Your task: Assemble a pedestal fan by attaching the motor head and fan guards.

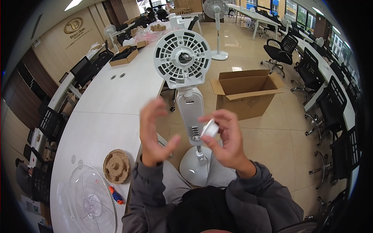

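My right hand (227,141) pinches a white round plastic cap (210,128) between thumb and fingers, in front of the fan's column. To its left, my left hand (155,130) is raised with thumb and fingers spread, holding nothing; it is slightly blurred. Beyond both hands stands a white pedestal fan (190,112). Its bare round motor plate (182,72) faces me, slotted all round, with a metal shaft at the centre. No blade or grille sits on this plate. The fan's round white base (194,171) rests between my legs.
On the white table (116,97) at left lie a fan grille with clear blades (91,202), a brown moulded-pulp piece (116,166) and a blue-and-orange tool (116,195). An open cardboard box (244,101) stands on the floor beyond the fan. Black office chairs (280,50) line the right.
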A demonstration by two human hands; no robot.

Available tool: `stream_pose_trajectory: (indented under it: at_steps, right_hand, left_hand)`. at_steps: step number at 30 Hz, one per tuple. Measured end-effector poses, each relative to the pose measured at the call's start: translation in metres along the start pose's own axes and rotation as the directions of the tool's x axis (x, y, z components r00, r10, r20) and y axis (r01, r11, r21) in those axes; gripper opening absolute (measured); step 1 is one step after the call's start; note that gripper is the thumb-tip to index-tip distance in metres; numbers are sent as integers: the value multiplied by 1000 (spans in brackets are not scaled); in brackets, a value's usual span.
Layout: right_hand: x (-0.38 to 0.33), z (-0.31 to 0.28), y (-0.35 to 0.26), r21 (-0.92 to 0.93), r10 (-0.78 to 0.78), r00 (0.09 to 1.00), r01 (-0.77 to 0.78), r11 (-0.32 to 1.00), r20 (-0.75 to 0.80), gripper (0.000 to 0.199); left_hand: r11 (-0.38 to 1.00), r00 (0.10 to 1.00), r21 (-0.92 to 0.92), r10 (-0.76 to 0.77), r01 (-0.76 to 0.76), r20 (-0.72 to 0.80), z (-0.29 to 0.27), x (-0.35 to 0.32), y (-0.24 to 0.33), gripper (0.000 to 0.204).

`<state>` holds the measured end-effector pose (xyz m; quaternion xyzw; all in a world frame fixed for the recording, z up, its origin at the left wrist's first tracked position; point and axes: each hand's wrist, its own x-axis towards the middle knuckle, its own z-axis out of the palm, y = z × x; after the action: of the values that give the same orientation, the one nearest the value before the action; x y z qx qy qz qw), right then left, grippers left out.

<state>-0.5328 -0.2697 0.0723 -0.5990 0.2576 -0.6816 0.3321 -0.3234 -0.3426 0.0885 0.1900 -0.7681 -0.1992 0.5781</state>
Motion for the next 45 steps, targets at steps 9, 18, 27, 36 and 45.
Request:
stream_pose_trajectory:
  at_steps: [9, 18, 27, 36, 45]
  right_hand:
    - [95, -4, -71, -620, -628, 768, 554, 556, 123, 45]
    - [117, 6, -81, -772, -649, 694, 584, 251, 313, 49]
    - [130, 16, -75, -770, -678, 637, 616, 164, 365, 47]
    - [126, 15, -84, -751, -685, 621, 640, 162, 382, 43]
    - [128, 15, -75, -755, -640, 660, 629, 187, 392, 41]
  left_hand:
    - [993, 941, 43, 119, -111, -316, 64, 95, -32, 136]
    - [984, 891, 47, 176, -173, -418, 73, 96, -34, 127]
    - [969, 878, 201, 218, -143, -427, 63, 99, -34, 124]
    - [949, 863, 266, 274, -170, -425, 56, 100, -35, 125]
    - [938, 855, 301, 292, -169, -428, 57, 97, -38, 124]
